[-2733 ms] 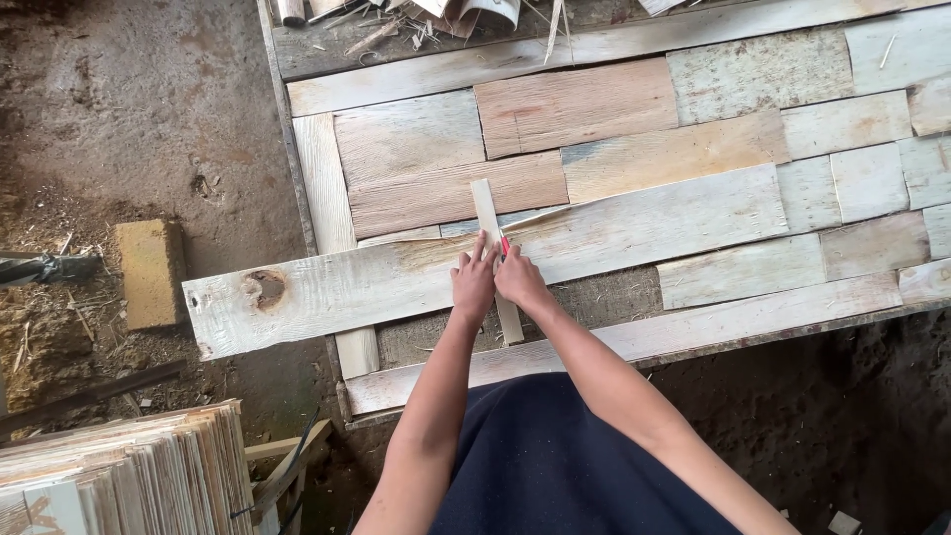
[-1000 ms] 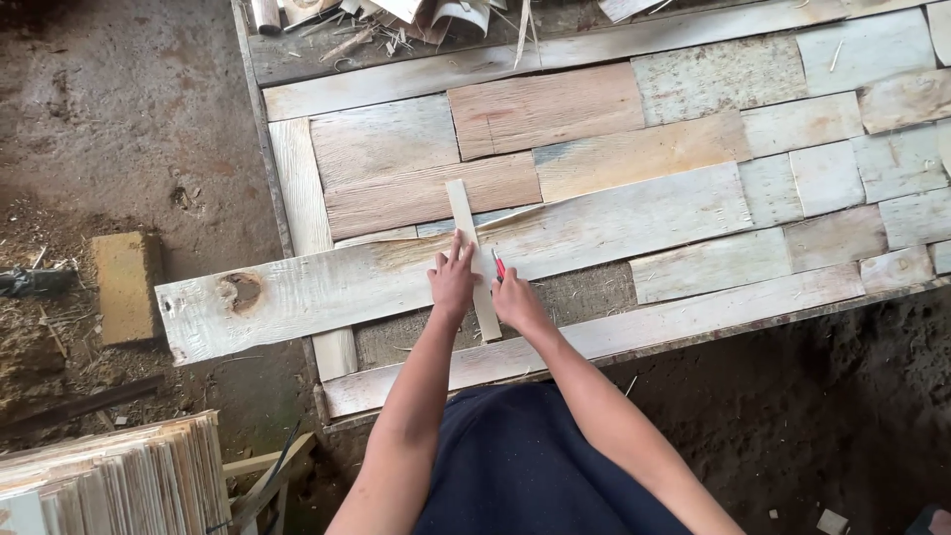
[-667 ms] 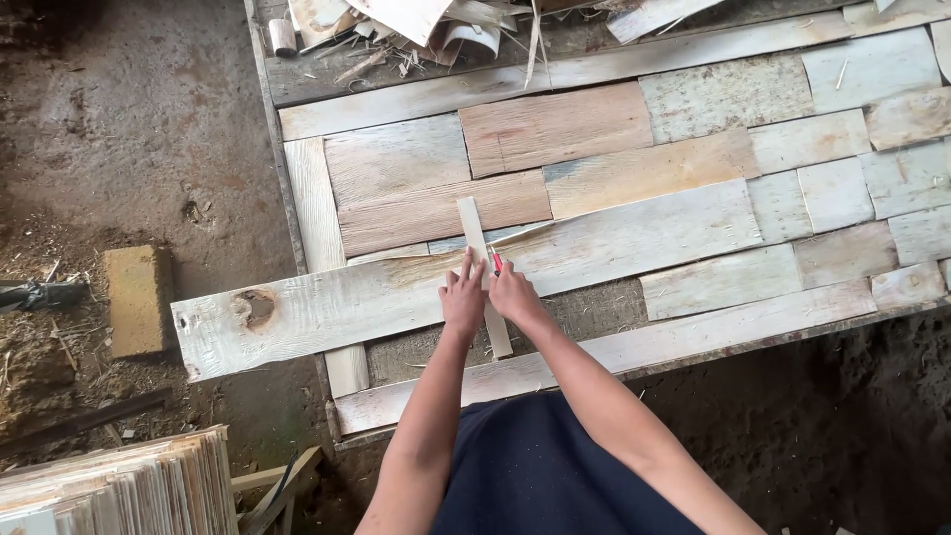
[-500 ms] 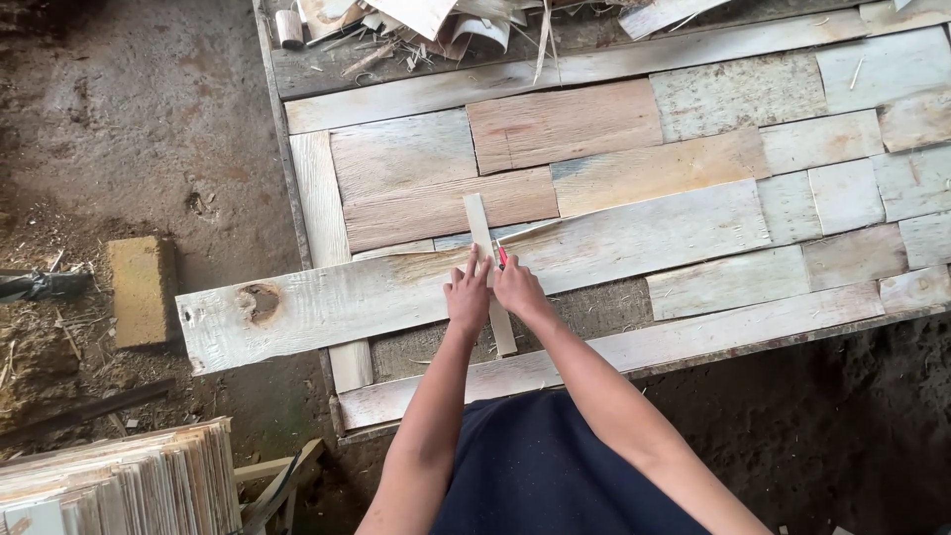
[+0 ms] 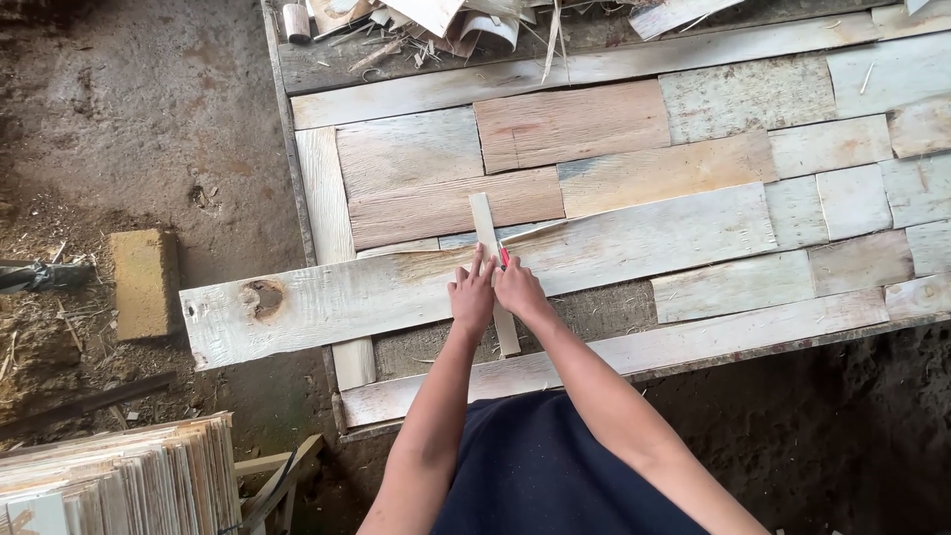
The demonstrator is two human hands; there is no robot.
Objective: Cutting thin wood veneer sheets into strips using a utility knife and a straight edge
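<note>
Both hands sit side by side at the middle of the work. The left hand (image 5: 472, 295) lies palm-down with fingers stretched forward and flat, pressing on a narrow wooden strip (image 5: 492, 267) where it crosses the long board (image 5: 416, 282); the hand is apart, clamped on nothing. The right hand (image 5: 517, 287) is right beside it, touching it, fingers curled together around a small red pencil (image 5: 504, 258) whose tip meets the strip's right edge. Both forearms come up from the bottom of the view and converge at the wrists, above a dark blue garment (image 5: 555, 466).

The strip is pale, thin and straight, running from the far boards toward the person, across the long board. That long board is whitish and weathered, with a dark knot near its left end; it lies slightly tilted across the desk (image 5: 327, 198), its left end overhanging the dirt floor (image 5: 129, 119).

The desk top is a patchwork of flat planks, grey, tan and reddish, framed by pale rails. At its far edge lies a heap of wood scraps and shavings (image 5: 436, 20).

Out on the floor, left: a yellowish block (image 5: 145, 282). Bottom left: a stack of thin sheets (image 5: 114, 481), edge-on.
</note>
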